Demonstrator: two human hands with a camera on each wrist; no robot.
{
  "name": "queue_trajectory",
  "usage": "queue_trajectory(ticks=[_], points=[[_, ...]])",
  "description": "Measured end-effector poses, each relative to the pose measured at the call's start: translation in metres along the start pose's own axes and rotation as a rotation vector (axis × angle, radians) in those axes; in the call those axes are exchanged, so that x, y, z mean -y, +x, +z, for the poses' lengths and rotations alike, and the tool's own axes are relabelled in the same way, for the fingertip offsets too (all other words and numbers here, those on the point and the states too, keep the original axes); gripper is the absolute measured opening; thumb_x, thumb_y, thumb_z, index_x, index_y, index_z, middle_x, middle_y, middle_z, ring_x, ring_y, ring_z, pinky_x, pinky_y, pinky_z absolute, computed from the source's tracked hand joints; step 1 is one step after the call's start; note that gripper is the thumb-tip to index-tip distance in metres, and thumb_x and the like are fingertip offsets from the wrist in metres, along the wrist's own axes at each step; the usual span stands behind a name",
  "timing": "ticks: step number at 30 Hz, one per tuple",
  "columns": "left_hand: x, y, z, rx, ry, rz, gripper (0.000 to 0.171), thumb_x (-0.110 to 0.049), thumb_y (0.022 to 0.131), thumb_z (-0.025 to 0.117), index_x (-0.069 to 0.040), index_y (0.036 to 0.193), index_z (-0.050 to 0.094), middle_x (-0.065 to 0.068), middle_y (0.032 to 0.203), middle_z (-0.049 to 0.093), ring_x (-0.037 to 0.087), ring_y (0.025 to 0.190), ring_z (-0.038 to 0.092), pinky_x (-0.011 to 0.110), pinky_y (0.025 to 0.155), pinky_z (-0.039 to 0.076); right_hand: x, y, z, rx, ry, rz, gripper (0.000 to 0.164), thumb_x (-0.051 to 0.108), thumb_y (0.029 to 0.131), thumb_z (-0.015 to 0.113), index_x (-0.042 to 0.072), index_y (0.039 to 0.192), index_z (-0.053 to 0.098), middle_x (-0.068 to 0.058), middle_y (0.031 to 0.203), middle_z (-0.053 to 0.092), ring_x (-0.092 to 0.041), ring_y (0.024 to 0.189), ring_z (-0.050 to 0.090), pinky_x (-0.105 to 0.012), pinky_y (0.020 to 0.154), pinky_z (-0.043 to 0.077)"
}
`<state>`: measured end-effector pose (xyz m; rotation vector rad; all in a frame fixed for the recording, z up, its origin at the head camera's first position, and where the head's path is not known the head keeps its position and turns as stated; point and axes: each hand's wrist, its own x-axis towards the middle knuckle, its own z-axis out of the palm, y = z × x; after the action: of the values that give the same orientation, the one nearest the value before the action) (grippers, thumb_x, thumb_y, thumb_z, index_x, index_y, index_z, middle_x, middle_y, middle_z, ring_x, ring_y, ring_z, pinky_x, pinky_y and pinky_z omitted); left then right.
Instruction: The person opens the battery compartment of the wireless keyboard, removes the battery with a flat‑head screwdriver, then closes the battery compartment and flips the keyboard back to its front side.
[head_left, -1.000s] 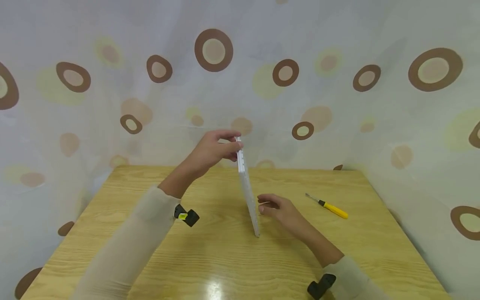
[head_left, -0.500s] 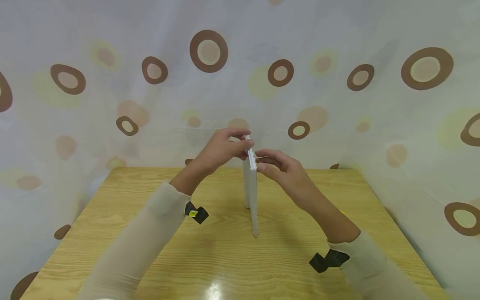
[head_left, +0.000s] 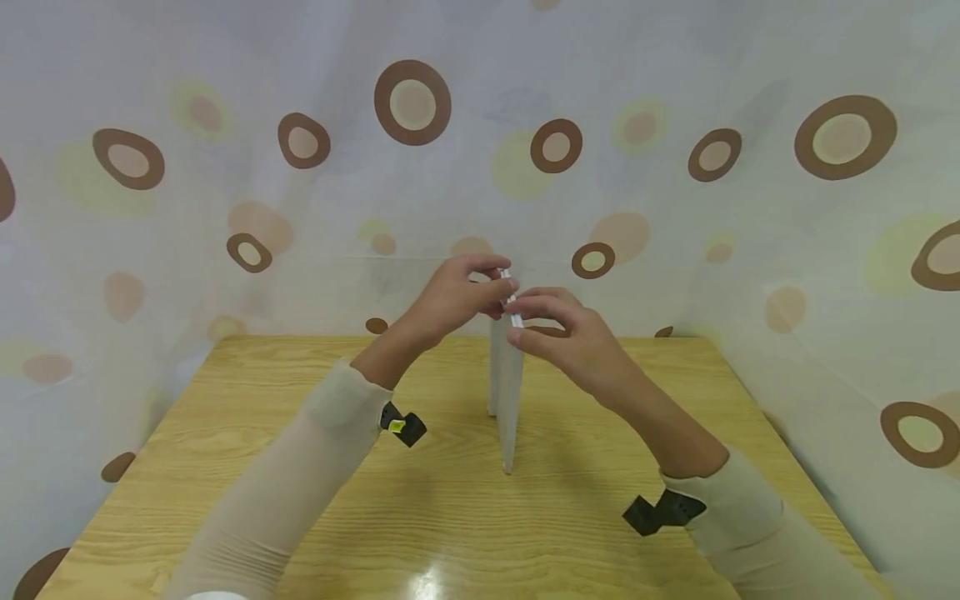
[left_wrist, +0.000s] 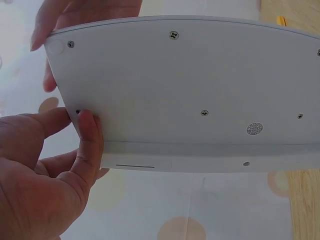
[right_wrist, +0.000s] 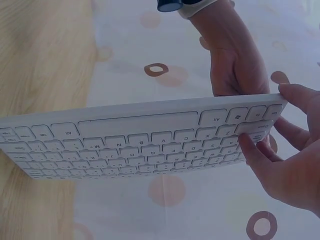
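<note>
A white keyboard (head_left: pixel 512 392) stands on end over the table, its thin side facing the head camera. My left hand (head_left: pixel 461 296) grips its upper end between thumb and fingers. Just nearer to me, my right hand (head_left: pixel 581 346) pinches the corner of that same end. In the right wrist view the keys (right_wrist: pixel 162 137) show, with the right thumb and fingers around the end by the Ctrl and Fn keys. The left wrist view shows the plain underside (left_wrist: pixel 150 90) with several screws, a round sticker (left_wrist: pixel 254 129) and a raised strip along one long side.
The wooden table (head_left: pixel 375 525) lies beneath, with patterned cloth (head_left: pixel 465 192) rising behind and at both sides. A small yellow piece (left_wrist: pixel 281 21) shows past the keyboard's edge in the left wrist view. A black wrist camera (head_left: pixel 663 512) sits on the right sleeve.
My right hand has risen from beside the keyboard's lower part to its upper corner and taken hold. The keyboard's top has shifted right. My right arm now covers the yellow-handled screwdriver.
</note>
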<state>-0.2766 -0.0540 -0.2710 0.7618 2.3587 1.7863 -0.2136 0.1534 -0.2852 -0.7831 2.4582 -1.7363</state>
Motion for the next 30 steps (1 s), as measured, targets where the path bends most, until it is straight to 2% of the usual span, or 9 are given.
queue_trajectory(ticks=[5,10,15,22,30], points=[[0.007,-0.003,0.001,0.014,-0.005,0.047,0.052,-0.028,0.099,0.065,-0.012,0.146,0.052,0.009,0.125,0.056,0.037,0.091,0.069,0.038,0.080,0.059,-0.001,-0.005,-0.005,-0.030,-0.044,0.012,0.042,0.031,0.097,0.069,0.015,0.135,0.061,0.003,0.144,0.049,-0.019,0.131,0.052,-0.039,0.108,0.046],[0.021,-0.009,0.003,-0.024,-0.067,0.091,0.049,-0.023,0.099,0.065,-0.016,0.146,0.052,0.007,0.131,0.056,0.031,0.092,0.068,0.038,0.083,0.059,-0.004,-0.014,-0.015,-0.054,-0.059,0.049,0.043,0.035,0.097,0.068,0.024,0.138,0.059,0.007,0.142,0.054,-0.018,0.131,0.053,-0.046,0.105,0.049],[0.026,-0.006,0.011,-0.019,-0.115,0.144,0.049,-0.022,0.100,0.065,-0.016,0.146,0.052,0.007,0.135,0.054,0.028,0.099,0.068,0.040,0.091,0.057,-0.007,-0.021,-0.023,-0.070,-0.050,0.063,0.042,0.036,0.099,0.066,0.025,0.139,0.059,0.006,0.142,0.056,-0.019,0.130,0.056,-0.050,0.105,0.048],[0.028,0.003,0.018,0.017,-0.063,0.158,0.051,-0.026,0.099,0.066,-0.018,0.147,0.051,0.005,0.142,0.047,0.024,0.103,0.067,0.054,0.096,0.052,-0.007,-0.021,-0.023,-0.069,-0.080,0.062,0.042,0.036,0.098,0.067,0.024,0.137,0.061,0.009,0.144,0.053,-0.018,0.129,0.053,-0.048,0.103,0.049],[0.026,0.005,0.019,0.041,-0.015,0.169,0.051,-0.030,0.099,0.065,-0.019,0.147,0.051,0.004,0.147,0.043,0.022,0.101,0.067,0.054,0.096,0.052,-0.004,-0.020,-0.021,-0.076,-0.130,0.051,0.043,0.036,0.098,0.067,0.023,0.138,0.061,0.008,0.145,0.052,-0.022,0.131,0.051,-0.049,0.103,0.049]])
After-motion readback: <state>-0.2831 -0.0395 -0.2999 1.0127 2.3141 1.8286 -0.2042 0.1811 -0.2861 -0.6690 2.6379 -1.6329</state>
